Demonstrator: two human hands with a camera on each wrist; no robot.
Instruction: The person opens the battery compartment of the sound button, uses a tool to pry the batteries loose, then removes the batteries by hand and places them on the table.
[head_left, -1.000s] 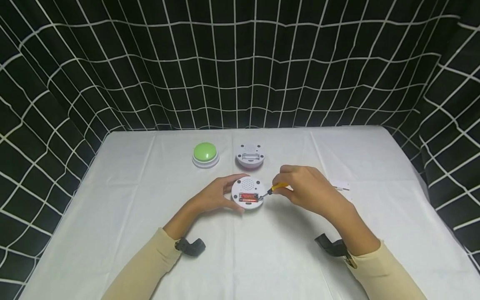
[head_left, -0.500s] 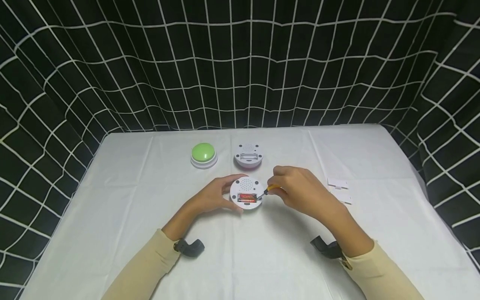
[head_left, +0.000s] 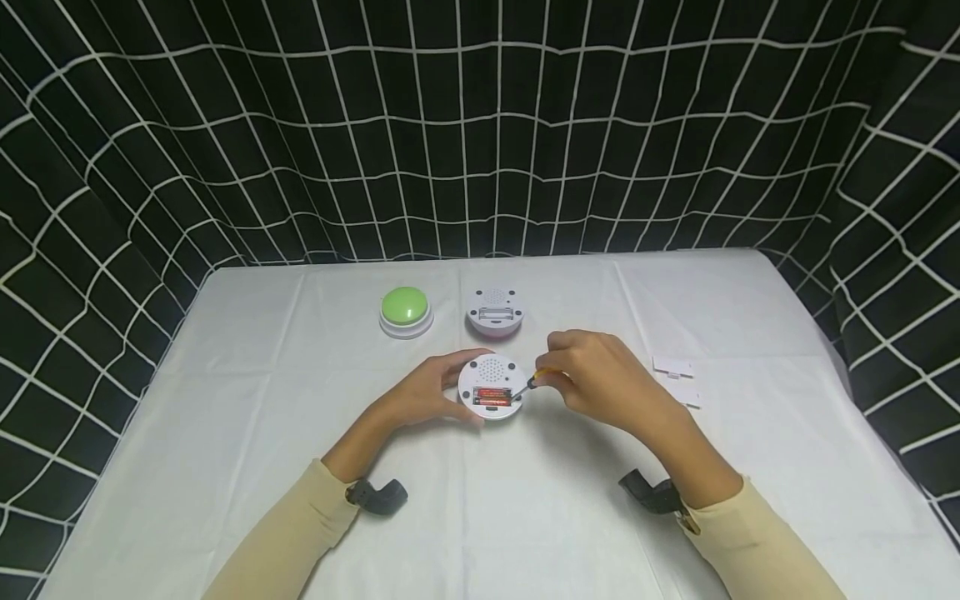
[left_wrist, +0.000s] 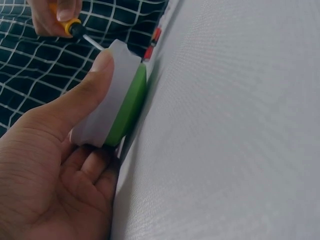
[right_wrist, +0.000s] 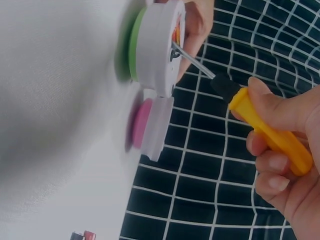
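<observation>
A round white buzzer (head_left: 491, 367) sits underside up, its green button (left_wrist: 127, 107) facing down to the table in the left wrist view. My left hand (head_left: 427, 390) grips its left side between thumb and fingers. Two red batteries (head_left: 492, 397) lie in its uncovered compartment. With my right hand (head_left: 600, 375) I hold a small screwdriver (right_wrist: 270, 132) by its yellow handle. The metal shaft (right_wrist: 195, 60) slants down to the right end of the batteries, where its tip touches; exactly what it presses cannot be made out.
Behind stand a green-topped buzzer (head_left: 405, 308) and an upturned pink one (head_left: 495, 315) with a bare battery slot. Two white covers (head_left: 673, 367) lie to the right on the white-clothed table (head_left: 540, 517). Loose batteries (right_wrist: 84, 235) show in the right wrist view. Dark gridded cloth surrounds the table.
My right hand has shifted slightly left, with the screwdriver held closer to the buzzer, so both covers now show. My left hand keeps its grip, and the batteries remain in the compartment.
</observation>
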